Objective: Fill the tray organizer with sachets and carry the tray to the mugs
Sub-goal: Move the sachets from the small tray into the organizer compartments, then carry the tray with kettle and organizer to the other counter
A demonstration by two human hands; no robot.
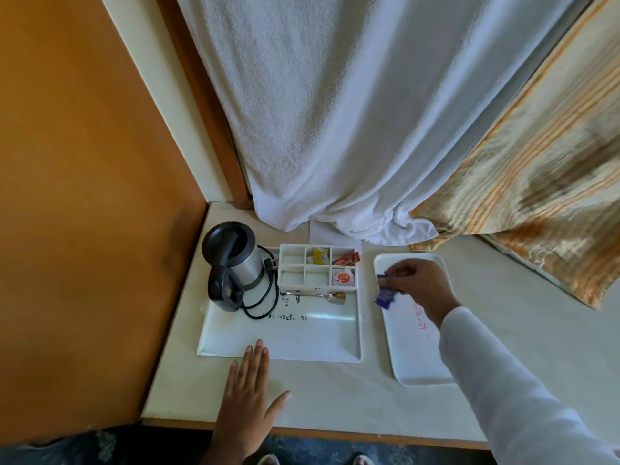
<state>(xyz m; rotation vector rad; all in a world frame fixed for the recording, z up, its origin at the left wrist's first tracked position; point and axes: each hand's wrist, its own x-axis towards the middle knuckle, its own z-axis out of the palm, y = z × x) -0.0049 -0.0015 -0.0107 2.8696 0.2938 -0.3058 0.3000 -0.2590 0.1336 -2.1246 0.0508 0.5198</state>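
- Resting flat on the pale smooth worktop point(335, 394), the left hand point(246, 394) lies open with fingers spread; its fingertips touch the near rim of the large white tray point(302, 347).
- The right hand point(414, 283), in a white sleeve point(503, 380), is closed in a pinch on blue sachets point(385, 294). They are glossy and crumpled, and they hang just above the far part of the small white tray point(411, 360).
- The small tray is a smooth rectangle with rounded corners and red lettering; it lies just beside the right side of the large tray.
- The large tray is flat and rectangular with a low raised rim. Its near half is bare, so there is open room in front of the left hand.
- At the far end of the large tray stands the white organizer point(317, 268), a box with six square compartments in two rows.
- In the far row, the middle compartment holds a yellow sachet point(319, 256) and the right one holds a red stick sachet point(345, 260), which leans over the edge. In the near row, the right compartment holds a round white pod point(342, 277) with a red mark. The other three compartments are empty.
- A metal spoon point(318, 294) lies just before the organizer.
- A steel kettle point(235, 263) with a black lid and handle stands at the far left corner, with its black cord looped beside it.
- A white terry towel point(318, 129) and a striped curtain point(520, 169) hang down to the far edge of the worktop.
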